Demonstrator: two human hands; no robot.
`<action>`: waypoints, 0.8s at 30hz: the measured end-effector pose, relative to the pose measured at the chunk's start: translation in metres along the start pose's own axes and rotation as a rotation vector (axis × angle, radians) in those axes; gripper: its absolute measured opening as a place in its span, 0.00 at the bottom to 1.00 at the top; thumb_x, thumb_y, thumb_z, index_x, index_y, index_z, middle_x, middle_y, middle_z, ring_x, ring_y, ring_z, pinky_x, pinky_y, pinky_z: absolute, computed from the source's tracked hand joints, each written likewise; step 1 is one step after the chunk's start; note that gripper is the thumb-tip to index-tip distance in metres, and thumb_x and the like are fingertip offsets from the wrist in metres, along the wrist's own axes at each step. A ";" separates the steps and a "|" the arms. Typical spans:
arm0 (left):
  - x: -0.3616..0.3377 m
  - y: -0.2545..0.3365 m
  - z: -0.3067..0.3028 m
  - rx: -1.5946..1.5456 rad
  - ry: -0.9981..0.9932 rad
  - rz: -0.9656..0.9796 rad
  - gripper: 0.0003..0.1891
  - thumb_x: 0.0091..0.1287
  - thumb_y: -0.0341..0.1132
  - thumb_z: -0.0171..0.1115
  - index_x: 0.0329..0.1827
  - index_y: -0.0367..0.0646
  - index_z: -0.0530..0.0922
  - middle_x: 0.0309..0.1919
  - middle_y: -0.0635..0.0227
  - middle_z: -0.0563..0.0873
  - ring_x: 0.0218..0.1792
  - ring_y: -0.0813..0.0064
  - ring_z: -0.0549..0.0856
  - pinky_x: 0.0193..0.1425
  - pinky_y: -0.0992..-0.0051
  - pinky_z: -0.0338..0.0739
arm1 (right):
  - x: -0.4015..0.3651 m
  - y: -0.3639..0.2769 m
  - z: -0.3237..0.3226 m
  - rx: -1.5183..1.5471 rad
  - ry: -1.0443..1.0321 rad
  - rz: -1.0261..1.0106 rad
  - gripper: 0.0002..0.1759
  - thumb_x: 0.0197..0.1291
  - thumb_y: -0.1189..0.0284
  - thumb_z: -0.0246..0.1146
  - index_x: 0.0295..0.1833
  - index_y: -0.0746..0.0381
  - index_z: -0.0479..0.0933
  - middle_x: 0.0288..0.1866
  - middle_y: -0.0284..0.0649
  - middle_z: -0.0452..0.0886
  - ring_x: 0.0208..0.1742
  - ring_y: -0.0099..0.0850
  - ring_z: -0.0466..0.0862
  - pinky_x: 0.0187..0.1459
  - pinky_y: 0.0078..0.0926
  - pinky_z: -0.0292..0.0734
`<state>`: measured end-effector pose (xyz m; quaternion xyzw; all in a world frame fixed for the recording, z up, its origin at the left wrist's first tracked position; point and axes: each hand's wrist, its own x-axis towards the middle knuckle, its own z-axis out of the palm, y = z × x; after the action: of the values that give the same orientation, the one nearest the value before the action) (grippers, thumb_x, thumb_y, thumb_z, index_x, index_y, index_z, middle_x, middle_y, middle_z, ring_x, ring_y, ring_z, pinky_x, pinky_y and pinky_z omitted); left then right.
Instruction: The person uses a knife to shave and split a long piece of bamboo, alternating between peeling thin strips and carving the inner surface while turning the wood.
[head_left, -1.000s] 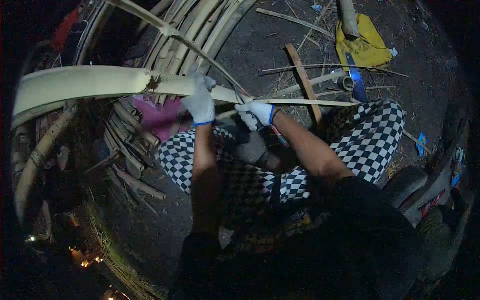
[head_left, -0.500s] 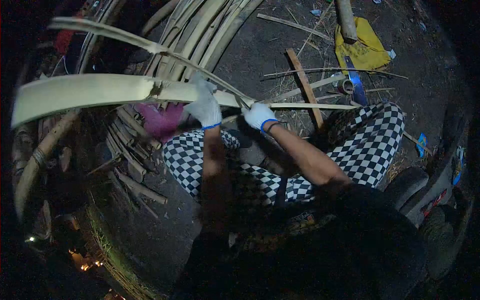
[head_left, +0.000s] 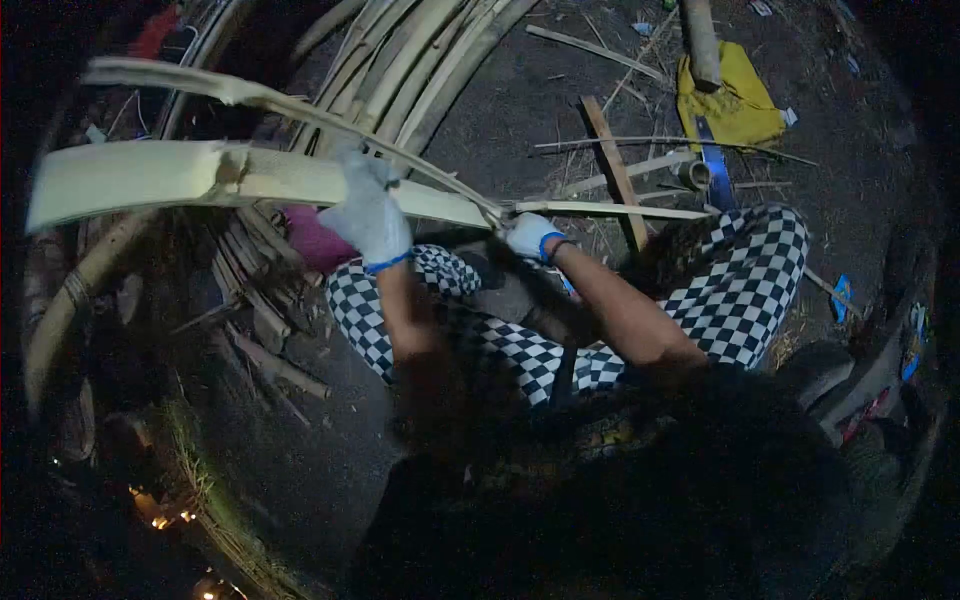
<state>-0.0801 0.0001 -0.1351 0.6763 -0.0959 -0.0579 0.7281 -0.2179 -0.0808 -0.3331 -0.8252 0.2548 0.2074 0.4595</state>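
Observation:
A long pale bamboo strip point(head_left: 285, 178) stretches leftward from my hands, its node broken across. A thinner bamboo strip point(head_left: 300, 108) splits away above it, and the two meet beside my right hand. My left hand point(head_left: 375, 220), in a white glove with a blue cuff, is closed over the wide strip. My right hand point(head_left: 530, 236), gloved alike, is closed at the split, just below the unsplit length point(head_left: 620, 209) running right. A small dark blade, probably a knife, shows at its fingers; its handle is hidden in the glove.
Bamboo poles point(head_left: 415, 80) lie behind my hands, with shorter pieces point(head_left: 245, 260) at the left. A blue saw blade point(head_left: 715, 170), a wooden slat point(head_left: 615, 165) and a yellow sack point(head_left: 735, 105) lie at the right. Small flames point(head_left: 160, 520) glow at the lower left.
The bamboo has shifted left, its broken node moving away from my right hand. My left hand has moved left and slightly down with it. My right hand stays close to the split.

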 end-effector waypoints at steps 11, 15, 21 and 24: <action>0.032 0.007 -0.027 -0.379 0.032 0.088 0.12 0.67 0.41 0.57 0.36 0.41 0.71 0.18 0.72 0.66 0.17 0.79 0.66 0.20 0.74 0.63 | -0.013 -0.036 0.006 0.034 0.193 0.013 0.29 0.58 0.51 0.55 0.45 0.69 0.79 0.43 0.60 0.80 0.47 0.53 0.81 0.49 0.44 0.76; 0.038 0.003 -0.019 -0.304 0.386 0.120 0.13 0.68 0.43 0.56 0.33 0.41 0.70 0.18 0.71 0.68 0.14 0.78 0.66 0.17 0.74 0.62 | -0.005 -0.032 0.036 0.554 -0.039 0.110 0.20 0.63 0.59 0.53 0.36 0.67 0.78 0.29 0.48 0.81 0.30 0.43 0.82 0.34 0.42 0.77; 0.034 0.007 -0.039 -0.291 0.361 0.209 0.18 0.71 0.48 0.52 0.29 0.43 0.67 0.18 0.70 0.70 0.16 0.75 0.69 0.17 0.72 0.65 | -0.001 -0.033 0.007 1.481 -0.416 0.216 0.18 0.66 0.62 0.53 0.23 0.57 0.68 0.13 0.34 0.69 0.09 0.31 0.69 0.12 0.33 0.65; 0.042 0.010 -0.050 -0.471 0.122 0.208 0.17 0.70 0.46 0.53 0.29 0.43 0.69 0.17 0.70 0.70 0.15 0.76 0.69 0.17 0.73 0.64 | -0.020 -0.040 -0.029 0.808 -0.187 0.142 0.21 0.63 0.58 0.55 0.26 0.65 0.75 0.20 0.46 0.77 0.21 0.39 0.81 0.22 0.40 0.74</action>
<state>-0.0288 0.0406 -0.1262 0.4771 -0.1048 0.0373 0.8718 -0.2063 -0.0831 -0.2811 -0.5366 0.3293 0.1958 0.7519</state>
